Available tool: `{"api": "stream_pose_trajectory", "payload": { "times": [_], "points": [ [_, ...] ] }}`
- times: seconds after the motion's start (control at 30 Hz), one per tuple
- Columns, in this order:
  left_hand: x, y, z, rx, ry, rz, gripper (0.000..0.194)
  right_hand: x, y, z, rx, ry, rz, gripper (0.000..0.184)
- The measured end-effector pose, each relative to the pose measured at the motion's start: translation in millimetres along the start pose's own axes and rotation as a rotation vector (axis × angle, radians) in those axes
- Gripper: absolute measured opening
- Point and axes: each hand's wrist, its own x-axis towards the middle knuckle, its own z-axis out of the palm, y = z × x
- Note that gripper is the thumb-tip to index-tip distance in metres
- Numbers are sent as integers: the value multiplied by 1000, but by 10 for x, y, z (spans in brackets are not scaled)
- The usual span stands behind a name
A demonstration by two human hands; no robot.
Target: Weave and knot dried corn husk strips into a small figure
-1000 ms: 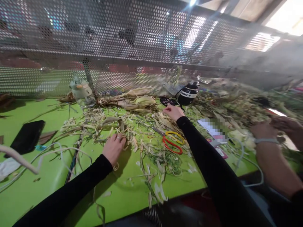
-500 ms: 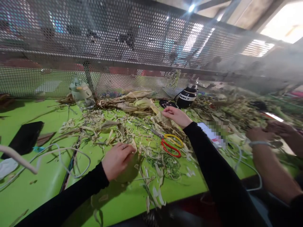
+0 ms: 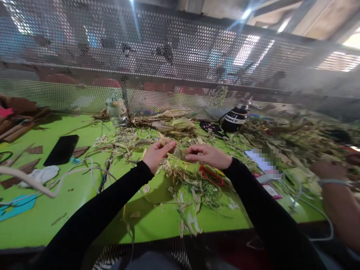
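Observation:
A strip of dried corn husk (image 3: 180, 153) is stretched between my two hands, above the littered table. My left hand (image 3: 158, 154) pinches its left end between thumb and fingers. At the other end, my right hand (image 3: 209, 155) has its fingers closed on the husk. Scissors with red and yellow handles (image 3: 211, 175) lie just below my right hand, their blades hidden. A tangle of green string and husk shreds (image 3: 206, 193) lies nearer the table's front edge. Behind my hands rests a pile of whole dried husks (image 3: 174, 123).
A clear bottle (image 3: 116, 110) and a black flask (image 3: 235, 118) stand along the perforated metal screen (image 3: 168, 90). To the left are a phone (image 3: 62, 149) and a white cable (image 3: 91, 168). A co-worker's hand (image 3: 329, 170) is at the right, beside heaped husks (image 3: 292, 135).
My right hand has come back from the husk pile with a husk strip. My left hand has risen to meet it and grips the other end. The view has shifted left.

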Motion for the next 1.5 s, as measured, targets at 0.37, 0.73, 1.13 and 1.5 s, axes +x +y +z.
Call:
{"api": "stream_pose_trajectory", "payload": {
  "times": [0.37,0.73,1.13,1.5],
  "points": [
    [-131,-31,-76,334,-47,334,31,-304,12,93,-381,548,-89,28],
    [-538,-255,-185,996,-316,871,46,-91,132,755,327,638,-21,41],
    [-281,-131,-219,398,-90,112,29,-183,-15,775,148,253,-18,28],
    [-302,-134,-213,439,-225,-19,20,-121,-31,882,-101,538,-54,32]
  ]
}}
